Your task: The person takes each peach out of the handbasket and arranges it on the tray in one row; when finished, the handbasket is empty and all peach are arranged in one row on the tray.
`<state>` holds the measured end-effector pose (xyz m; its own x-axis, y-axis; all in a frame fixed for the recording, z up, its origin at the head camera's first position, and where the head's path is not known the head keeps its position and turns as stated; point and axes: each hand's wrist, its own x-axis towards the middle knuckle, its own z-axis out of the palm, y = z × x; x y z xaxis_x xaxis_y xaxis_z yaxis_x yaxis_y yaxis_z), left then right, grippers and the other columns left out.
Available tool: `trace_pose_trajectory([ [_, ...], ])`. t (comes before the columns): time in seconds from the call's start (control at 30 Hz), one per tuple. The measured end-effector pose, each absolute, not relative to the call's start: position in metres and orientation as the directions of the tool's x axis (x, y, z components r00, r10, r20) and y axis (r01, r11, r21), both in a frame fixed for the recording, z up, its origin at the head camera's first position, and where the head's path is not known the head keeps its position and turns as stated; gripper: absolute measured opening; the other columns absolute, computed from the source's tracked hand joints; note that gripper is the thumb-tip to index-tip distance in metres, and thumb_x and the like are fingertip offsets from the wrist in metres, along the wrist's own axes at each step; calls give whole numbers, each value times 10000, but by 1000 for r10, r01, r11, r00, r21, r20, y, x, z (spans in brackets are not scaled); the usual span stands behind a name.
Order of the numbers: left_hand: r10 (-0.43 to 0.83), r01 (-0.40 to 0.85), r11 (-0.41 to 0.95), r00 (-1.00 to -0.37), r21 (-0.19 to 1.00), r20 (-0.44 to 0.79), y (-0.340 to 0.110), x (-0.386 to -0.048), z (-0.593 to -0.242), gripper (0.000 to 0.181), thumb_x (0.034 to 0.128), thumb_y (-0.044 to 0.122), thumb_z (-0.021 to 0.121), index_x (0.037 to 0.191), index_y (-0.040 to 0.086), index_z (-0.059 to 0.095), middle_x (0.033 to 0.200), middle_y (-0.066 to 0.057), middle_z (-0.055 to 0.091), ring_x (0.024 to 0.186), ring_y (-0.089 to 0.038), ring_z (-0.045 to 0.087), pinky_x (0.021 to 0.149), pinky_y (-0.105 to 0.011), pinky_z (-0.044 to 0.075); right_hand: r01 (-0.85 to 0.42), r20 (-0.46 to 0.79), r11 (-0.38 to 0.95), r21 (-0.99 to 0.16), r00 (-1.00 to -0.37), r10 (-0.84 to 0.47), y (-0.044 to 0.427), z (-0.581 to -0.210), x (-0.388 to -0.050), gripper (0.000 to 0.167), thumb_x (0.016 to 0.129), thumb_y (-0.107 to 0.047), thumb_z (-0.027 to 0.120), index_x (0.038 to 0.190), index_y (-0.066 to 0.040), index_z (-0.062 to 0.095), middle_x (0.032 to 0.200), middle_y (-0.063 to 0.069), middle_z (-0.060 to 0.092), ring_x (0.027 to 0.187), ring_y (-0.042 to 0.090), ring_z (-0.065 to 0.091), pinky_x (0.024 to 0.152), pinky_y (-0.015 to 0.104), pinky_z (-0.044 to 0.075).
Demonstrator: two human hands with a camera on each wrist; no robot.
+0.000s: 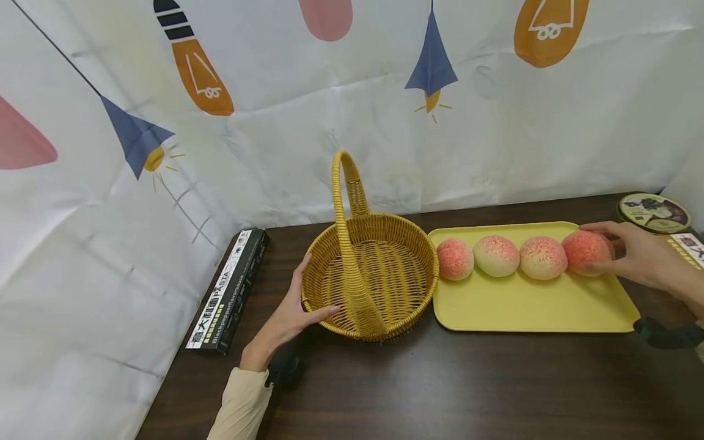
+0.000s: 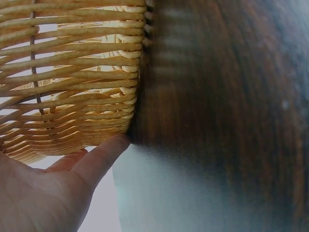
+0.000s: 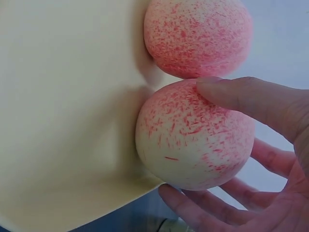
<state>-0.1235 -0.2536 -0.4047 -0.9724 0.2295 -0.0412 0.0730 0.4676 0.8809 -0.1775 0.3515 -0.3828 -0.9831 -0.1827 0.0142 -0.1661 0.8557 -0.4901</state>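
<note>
A yellow wicker basket [image 1: 423, 244] with a tall arched handle stands mid-table. My left hand [image 1: 288, 315] holds its left side, thumb over the front rim and fingers against the outer wall. From close by, the left wrist view shows that hand [image 2: 58, 188] against the woven basket wall [image 2: 72, 77]. On a yellow tray [image 1: 522, 311] several pink-and-cream peaches lie in a row. Around the rightmost peach [image 1: 585, 252] my right hand [image 1: 638, 253] has its thumb and fingers. In the right wrist view this peach [image 3: 193, 140] rests on the tray, touching its neighbour [image 3: 198, 36].
A black pasta box [image 1: 228, 293] lies left of the basket. Behind the tray's right end is a round patterned tin or lid [image 1: 654, 212], with another printed box [image 1: 689, 247] partly hidden by the right arm. A printed white cloth [image 1: 341, 122] hangs behind the dark table [image 1: 440, 385].
</note>
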Motion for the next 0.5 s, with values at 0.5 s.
trace_pose_trajectory([
  [0.5,242,87,442,-970,893,-25,-255,-125,-407,1202,865,354,863,1688,253,-6,1711,-166,113,1502,-385,305,1180,-600,270,-253,208,847,-467,-963,-173,333,-363,-166,550,996,-120,728,1422,126,481,1290,403,457,1114,644,478,828,756,434],
])
